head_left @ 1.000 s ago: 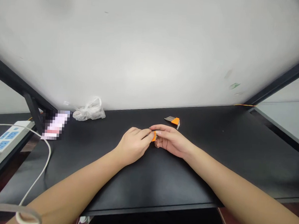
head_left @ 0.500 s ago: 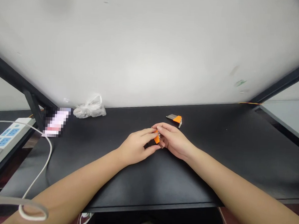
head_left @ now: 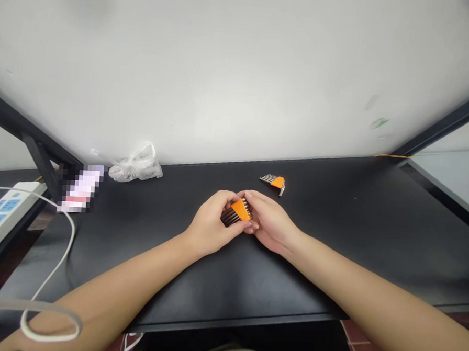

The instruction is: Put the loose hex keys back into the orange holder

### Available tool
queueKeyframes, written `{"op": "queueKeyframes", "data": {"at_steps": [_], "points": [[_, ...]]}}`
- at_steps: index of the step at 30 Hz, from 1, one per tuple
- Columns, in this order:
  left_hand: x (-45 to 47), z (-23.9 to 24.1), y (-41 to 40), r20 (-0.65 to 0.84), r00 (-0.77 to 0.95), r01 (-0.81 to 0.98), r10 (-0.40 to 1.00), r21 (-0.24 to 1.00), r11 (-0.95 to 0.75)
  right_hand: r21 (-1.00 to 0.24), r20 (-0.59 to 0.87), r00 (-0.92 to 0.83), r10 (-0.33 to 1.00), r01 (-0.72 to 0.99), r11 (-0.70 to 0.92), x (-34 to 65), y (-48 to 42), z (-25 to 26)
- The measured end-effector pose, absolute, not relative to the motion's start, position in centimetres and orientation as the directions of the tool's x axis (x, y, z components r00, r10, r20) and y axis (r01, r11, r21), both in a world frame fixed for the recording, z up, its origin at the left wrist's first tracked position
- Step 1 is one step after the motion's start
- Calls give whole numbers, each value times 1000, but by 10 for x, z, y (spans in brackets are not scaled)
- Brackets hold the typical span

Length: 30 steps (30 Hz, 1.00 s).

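Observation:
Between my two hands is a hex key set (head_left: 241, 209), several metal keys in an orange holder. My left hand (head_left: 212, 224) is closed around it, thumb below the holder and fingers along its far side; the long key shafts run into the palm. The fingers of my right hand (head_left: 269, 219) curl around the short bent ends on the right side of the holder. Partly hidden behind the hands are some of the fingertips and shafts. A second hex key set (head_left: 278, 182), also with an orange holder, lies on the black table (head_left: 220, 295) beyond my right hand.
At the back left lies a clear plastic bag (head_left: 137, 165), beside a pixelated flat item (head_left: 82, 188). A power strip (head_left: 8, 211) and a white cable (head_left: 63, 261) are along the left edge. A white wall (head_left: 239, 81) stands behind the table.
My left fingers have shifted off the front of the orange holder, so more of it and the key shafts show. The view has tilted slightly; the second set still lies in place.

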<state>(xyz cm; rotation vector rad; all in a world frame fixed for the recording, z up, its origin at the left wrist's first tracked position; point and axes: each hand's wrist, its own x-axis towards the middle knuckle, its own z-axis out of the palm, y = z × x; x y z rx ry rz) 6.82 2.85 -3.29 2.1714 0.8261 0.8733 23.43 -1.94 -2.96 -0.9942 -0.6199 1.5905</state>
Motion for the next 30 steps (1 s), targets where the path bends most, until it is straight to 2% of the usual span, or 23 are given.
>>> {"op": "queueKeyframes", "data": {"at_steps": [5,8,12,17,26,30], "points": [[70,-31,26,336,601,282,725,760,-586,-880,-206,206,956,-466,-89,221,-22,-36],[71,-31,25,333,596,264,730,778,-571,-913,-138,273,952,-408,-15,217,-22,-40],[70,-33,26,310,572,311,759,775,-551,-960,-91,278,956,-279,-10,217,-18,-41],[65,-38,28,334,583,320,741,744,-587,-960,-112,201,973,-275,-54,220,-13,-43],[62,-36,25,520,551,246,652,646,-723,-973,68,342,937,-184,137,214,-24,-35],[59,-34,22,529,551,232,646,646,-727,-964,166,400,901,-125,233,211,-26,-30]]}}
